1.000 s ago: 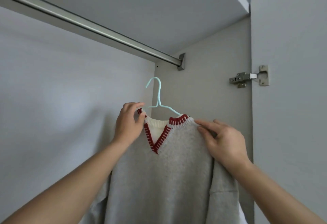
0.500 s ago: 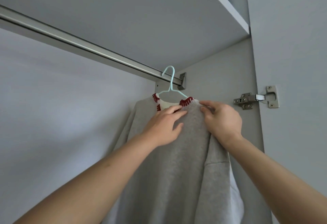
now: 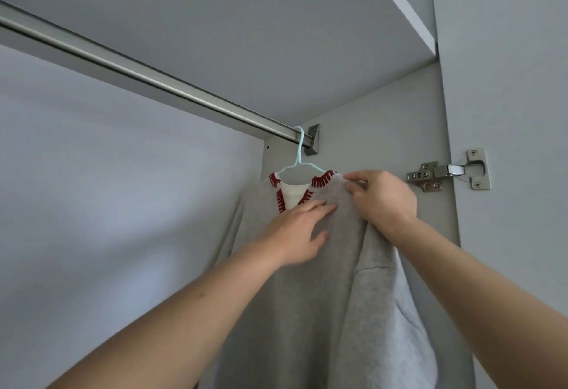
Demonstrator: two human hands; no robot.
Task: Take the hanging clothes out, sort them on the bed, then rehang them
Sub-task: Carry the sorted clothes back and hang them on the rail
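The grey sweater (image 3: 322,281) with the red-trimmed neckline hangs on a pale blue hanger (image 3: 297,161), whose hook sits over the metal rail (image 3: 147,76) right at the rail's end, just beside the bracket (image 3: 313,139) in the middle of the frame. It fills the lower centre of the frame, against the wardrobe's side wall. Judging by this, the rehanging stage is under way: this garment is back on the rail, and what remains for it looks like tidying how it drapes. No other garment shows on the long bare stretch of rail running to the upper left, so more pieces probably have to follow; the bed and whatever lies on it are out of view.

The right hand (image 3: 384,201) is pinched on the sweater's shoulder just right of the collar, thumb and fingers closed on the knit. The left hand (image 3: 299,233) lies flat and open on the chest below the V of the neck, fingers spread, gripping nothing.

Compared with a second ago, the hanger's hook has gone from hanging free below the rail to resting on it. The left hand has left the collar's left edge and come down onto the front. The view has tilted upward, bringing the shelf (image 3: 399,4) and the door hinge (image 3: 448,171) lower in the frame.
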